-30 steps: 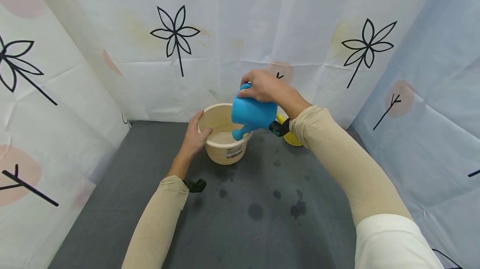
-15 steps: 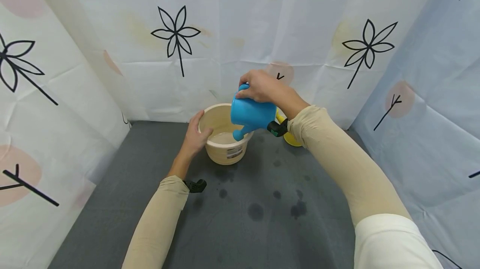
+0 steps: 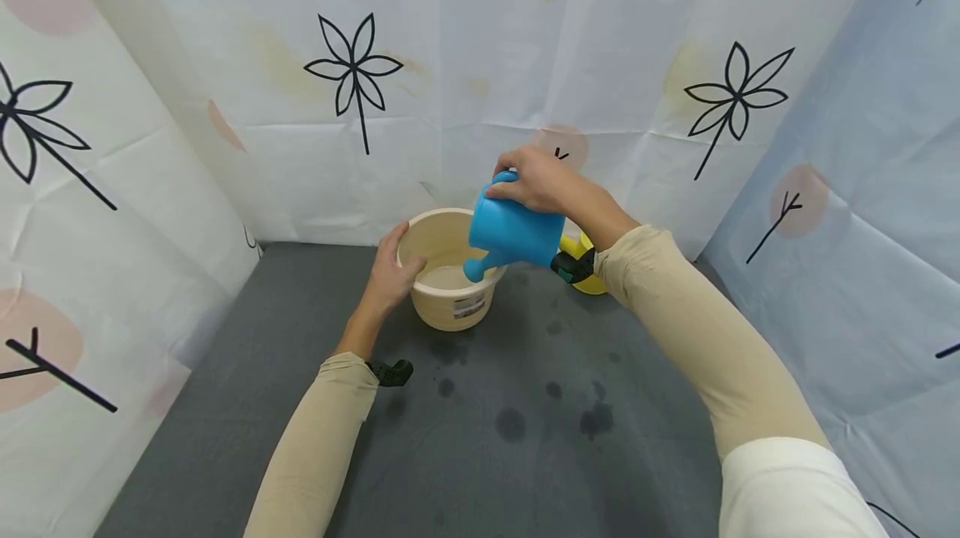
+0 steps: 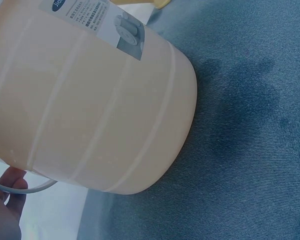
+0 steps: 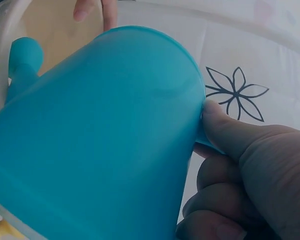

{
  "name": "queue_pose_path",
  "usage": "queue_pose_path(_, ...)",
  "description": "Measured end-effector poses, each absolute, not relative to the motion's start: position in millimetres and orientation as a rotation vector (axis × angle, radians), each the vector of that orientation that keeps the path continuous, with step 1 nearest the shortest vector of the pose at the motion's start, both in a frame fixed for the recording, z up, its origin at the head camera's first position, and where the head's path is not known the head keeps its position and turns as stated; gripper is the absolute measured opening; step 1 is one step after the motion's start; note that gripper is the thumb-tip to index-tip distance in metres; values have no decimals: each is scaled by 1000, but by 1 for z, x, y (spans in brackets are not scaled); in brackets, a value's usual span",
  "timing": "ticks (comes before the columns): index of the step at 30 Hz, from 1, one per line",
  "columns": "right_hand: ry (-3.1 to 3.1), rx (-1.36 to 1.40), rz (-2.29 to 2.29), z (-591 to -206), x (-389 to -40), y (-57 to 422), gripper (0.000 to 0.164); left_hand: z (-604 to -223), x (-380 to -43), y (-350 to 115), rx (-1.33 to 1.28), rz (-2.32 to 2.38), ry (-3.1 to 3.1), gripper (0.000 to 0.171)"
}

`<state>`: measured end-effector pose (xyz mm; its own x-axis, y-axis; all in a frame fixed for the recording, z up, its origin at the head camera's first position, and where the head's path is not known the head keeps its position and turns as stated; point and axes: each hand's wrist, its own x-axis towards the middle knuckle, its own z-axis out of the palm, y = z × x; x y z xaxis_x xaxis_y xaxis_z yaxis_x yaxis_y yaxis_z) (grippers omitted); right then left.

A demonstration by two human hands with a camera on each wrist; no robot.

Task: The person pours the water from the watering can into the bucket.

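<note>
Head view: watering can [image 3: 517,231], spout [image 3: 476,269] over bucket [image 3: 441,310]

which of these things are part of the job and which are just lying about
Likely in the job:
- blue watering can, tilted in the right hand
- cream bucket, held by the left hand

Apparently just lying about:
- yellow object, partly hidden, untouched

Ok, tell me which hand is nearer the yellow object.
Right. The right hand, its grip on the blue watering can, is up and left of the yellow object in the head view. The left hand is farther off, holding the left side of the bucket.
</note>
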<state>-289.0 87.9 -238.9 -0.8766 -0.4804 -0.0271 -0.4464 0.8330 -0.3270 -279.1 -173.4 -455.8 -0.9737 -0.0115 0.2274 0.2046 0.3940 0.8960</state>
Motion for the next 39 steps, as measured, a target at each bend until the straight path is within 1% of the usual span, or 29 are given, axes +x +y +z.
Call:
queue_pose_path(6,2938,-765,-601,-246,-282,101,38,-454,-278,-173,-166,-1620,-2452,75)
queue_pose_path(14,2946,-735,-736,-257,-276,118,38,-455,-277,-172,-150,-1609,-2451,75)
queue_pose_path(22,2986,-790,-907,-274,-272,135,28,-457,-278,-171,-153,-1601,-2451,75)
queue_pose_path(27,2995,-758,-1010,-284,-266,142,28,-456,-277,-171,-152,-1605,-2440,76)
queue_pose_path(34,2980,-679,-1135,-297,-259,153,31,-455,-276,-172,-150,-1596,-2449,76)
queue_pose_path(39,2970,-657,-1183,-305,-254,163,29,-455,-278,-170,-161,-1619,-2434,76)
